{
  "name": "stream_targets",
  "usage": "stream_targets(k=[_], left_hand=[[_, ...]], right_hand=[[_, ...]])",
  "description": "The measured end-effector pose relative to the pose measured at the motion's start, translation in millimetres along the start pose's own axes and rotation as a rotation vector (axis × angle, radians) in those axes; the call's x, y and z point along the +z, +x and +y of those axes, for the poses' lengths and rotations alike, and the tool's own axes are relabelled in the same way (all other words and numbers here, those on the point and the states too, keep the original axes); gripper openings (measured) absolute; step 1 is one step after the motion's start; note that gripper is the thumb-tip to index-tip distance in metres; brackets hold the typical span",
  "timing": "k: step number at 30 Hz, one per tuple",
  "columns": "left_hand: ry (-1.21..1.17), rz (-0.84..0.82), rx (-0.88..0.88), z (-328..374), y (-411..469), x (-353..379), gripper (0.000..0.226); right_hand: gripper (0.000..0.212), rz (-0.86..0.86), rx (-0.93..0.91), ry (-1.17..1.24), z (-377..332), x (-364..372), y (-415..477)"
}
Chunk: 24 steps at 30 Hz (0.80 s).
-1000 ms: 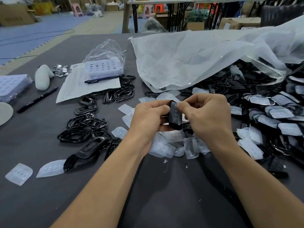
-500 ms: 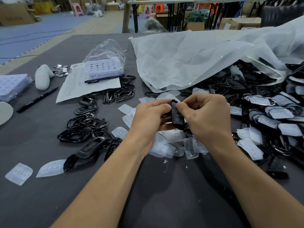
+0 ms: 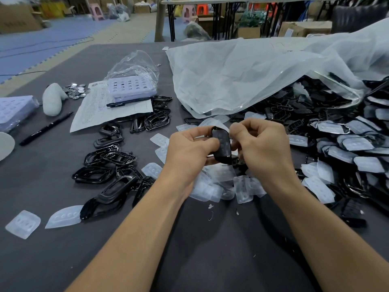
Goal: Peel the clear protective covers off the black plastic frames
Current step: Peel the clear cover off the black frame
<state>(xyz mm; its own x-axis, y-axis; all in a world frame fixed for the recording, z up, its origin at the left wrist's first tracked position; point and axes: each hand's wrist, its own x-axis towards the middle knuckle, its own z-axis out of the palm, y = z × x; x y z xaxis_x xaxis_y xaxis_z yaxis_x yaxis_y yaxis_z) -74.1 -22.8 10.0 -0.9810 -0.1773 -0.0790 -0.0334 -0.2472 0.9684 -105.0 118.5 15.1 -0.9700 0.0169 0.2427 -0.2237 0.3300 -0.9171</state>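
The left hand and the right hand both pinch one small black plastic frame, held up over the dark grey desk — behind it, a big clear plastic bag holds more black frames.

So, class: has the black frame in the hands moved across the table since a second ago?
No: the black frame still sits above the pile of peeled covers.
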Motion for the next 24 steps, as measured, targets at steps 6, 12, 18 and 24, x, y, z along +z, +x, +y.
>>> stream_targets(k=[6,12,18,24], left_hand=[[-0.004,0.038,-0.008,-0.1,1.4,-2.0,0.015],[0.031,0.111,-0.012,-0.3,3.0,-2.0,0.007],[0.034,0.22,0.033,0.3,4.4,-1.0,0.009],[0.021,0.239,0.057,1.5,3.0,-0.1,0.009]], right_hand=[[0.012,-0.115,0.021,-0.02,0.8,1.8,0.4],[0.009,-0.146,0.01,0.011,0.1,1.3,-2.1],[0.01,-0.287,0.076,0.002,-1.5,1.1,-4.6],[0.017,-0.222,0.092,0.088,-3.2,2.4,-3.6]])
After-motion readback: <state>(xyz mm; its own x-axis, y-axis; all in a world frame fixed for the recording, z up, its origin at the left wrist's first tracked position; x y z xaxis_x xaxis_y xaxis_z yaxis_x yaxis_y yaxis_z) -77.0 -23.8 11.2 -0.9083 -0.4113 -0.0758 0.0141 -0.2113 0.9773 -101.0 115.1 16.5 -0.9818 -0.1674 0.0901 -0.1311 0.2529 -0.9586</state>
